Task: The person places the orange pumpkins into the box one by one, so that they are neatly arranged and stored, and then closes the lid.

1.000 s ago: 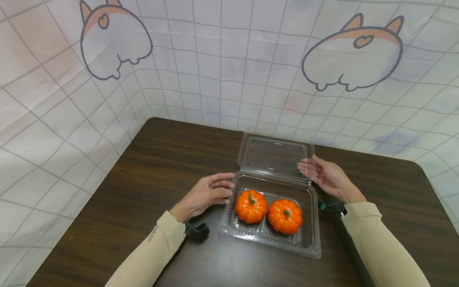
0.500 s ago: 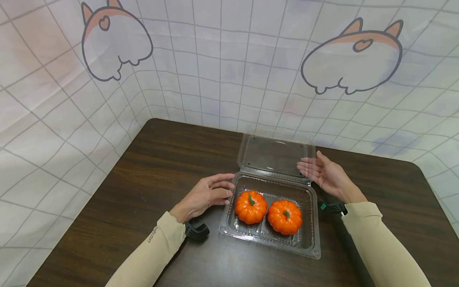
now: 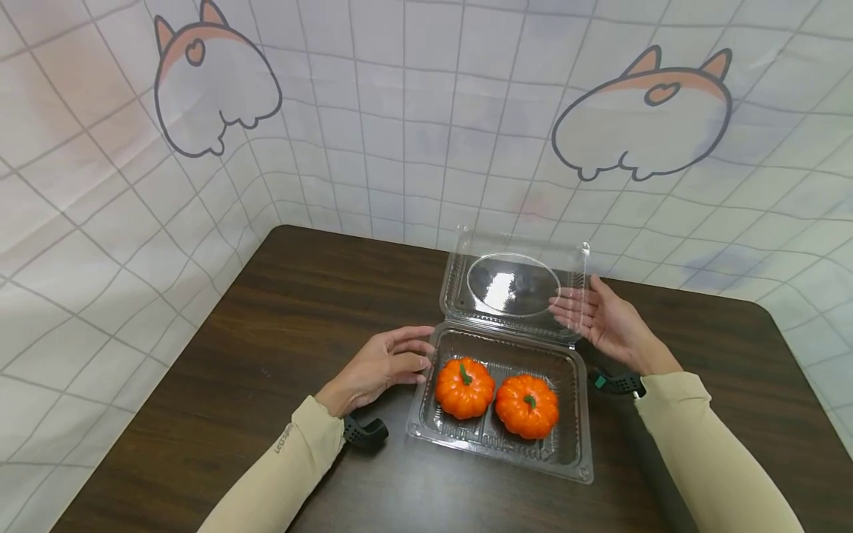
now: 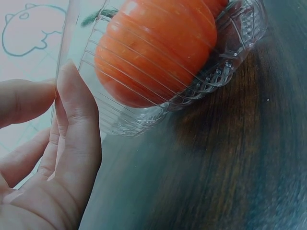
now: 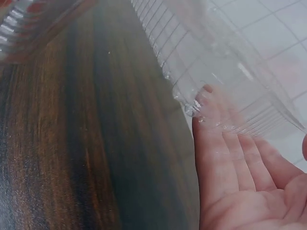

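A clear plastic clamshell box (image 3: pixel 582 448) stands on the dark wooden table (image 3: pixel 293 311) with two small orange pumpkins (image 3: pixel 464 387) (image 3: pixel 526 406) side by side in its tray. Its hinged lid (image 3: pixel 513 285) is tilted up at the back. My right hand (image 3: pixel 603 322) has straight fingers pressed against the lid's right outer side; the right wrist view shows the fingertips (image 5: pixel 207 103) on the ribbed lid (image 5: pixel 216 62). My left hand (image 3: pixel 389 363) rests with relaxed fingers against the tray's left wall, holding nothing. The left wrist view shows the thumb (image 4: pixel 76 129) beside the tray (image 4: pixel 211 79) and one pumpkin (image 4: pixel 158 48).
A white gridded cloth backdrop (image 3: pixel 400 111) with cartoon prints closes off the table's back and left side. Bare tabletop lies left of the box and in front of it. A black strap (image 3: pixel 363 433) sits at each wrist.
The lid has swung up from lying back on the table to a more upright tilt, pushed by my right hand. My left hand has stayed at the tray's left side.
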